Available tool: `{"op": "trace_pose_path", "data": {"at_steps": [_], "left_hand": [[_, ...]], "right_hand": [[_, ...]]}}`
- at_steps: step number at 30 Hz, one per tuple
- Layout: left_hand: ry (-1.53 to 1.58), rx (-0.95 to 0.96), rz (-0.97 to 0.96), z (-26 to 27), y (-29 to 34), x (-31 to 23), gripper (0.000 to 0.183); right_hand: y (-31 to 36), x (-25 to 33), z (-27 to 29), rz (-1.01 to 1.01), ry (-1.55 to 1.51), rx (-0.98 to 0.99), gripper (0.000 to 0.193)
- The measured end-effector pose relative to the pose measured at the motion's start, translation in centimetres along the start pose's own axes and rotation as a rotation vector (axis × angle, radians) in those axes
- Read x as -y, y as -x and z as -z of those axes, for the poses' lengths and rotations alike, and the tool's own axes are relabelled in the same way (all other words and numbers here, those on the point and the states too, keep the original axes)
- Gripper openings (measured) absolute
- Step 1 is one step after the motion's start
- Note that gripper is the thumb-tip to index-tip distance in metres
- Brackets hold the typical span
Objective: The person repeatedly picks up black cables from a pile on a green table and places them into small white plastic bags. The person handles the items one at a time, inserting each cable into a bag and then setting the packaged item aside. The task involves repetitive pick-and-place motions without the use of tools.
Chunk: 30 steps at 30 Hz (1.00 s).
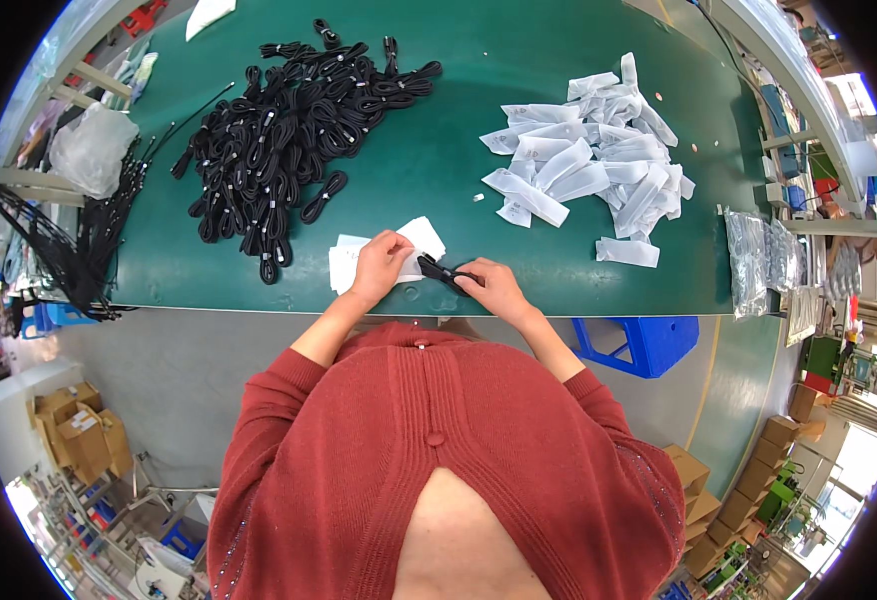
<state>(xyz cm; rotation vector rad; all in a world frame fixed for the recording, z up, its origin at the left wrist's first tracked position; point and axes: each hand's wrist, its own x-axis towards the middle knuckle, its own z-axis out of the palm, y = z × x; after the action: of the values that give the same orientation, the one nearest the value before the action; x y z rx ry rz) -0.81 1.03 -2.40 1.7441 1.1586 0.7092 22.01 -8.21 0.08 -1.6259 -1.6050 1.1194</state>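
At the near edge of the green counter (529, 255), the right hand (491, 288) has its grip closed around a black cable bundle (441, 271), whose far end meets a white pouch (412, 267). The left hand (383, 262) seems to pinch that pouch between thumb and fingers; whether its mouth is spread I cannot tell. If it is too narrow, the bulky loops could snag and crease or tear it. Flat white pieces (343, 268) lie beneath the left hand, so a dragging wrist could push 1 or 2 over the edge. The black cable pile (299, 130) and white packet pile (594, 165) lie well apart, making mixing unlikely.
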Motion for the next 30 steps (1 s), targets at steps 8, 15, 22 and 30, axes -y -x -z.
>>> {"op": "trace_pose_path", "data": {"at_steps": [8,15,22,30], "left_hand": [[-0.145,0.092,-0.396,0.8,0.4,-2.8,0.009],[-0.121,0.060,-0.368,1.1,0.4,-4.5,0.011],[0.475,0.018,0.014,1.0,-1.3,-6.1,0.007],[0.838,0.042,0.078,1.1,-4.3,-8.2,0.014]], "right_hand": [[-0.5,-0.3,-0.1,-0.523,-0.664,0.239,0.024],[0.1,3.3,-0.8,0.182,0.118,-0.071,0.024],[-2.4,6.2,-0.8,0.271,-0.149,-0.370,0.044],[-5.5,7.2,0.4,0.466,0.011,-0.512,0.024]]}}
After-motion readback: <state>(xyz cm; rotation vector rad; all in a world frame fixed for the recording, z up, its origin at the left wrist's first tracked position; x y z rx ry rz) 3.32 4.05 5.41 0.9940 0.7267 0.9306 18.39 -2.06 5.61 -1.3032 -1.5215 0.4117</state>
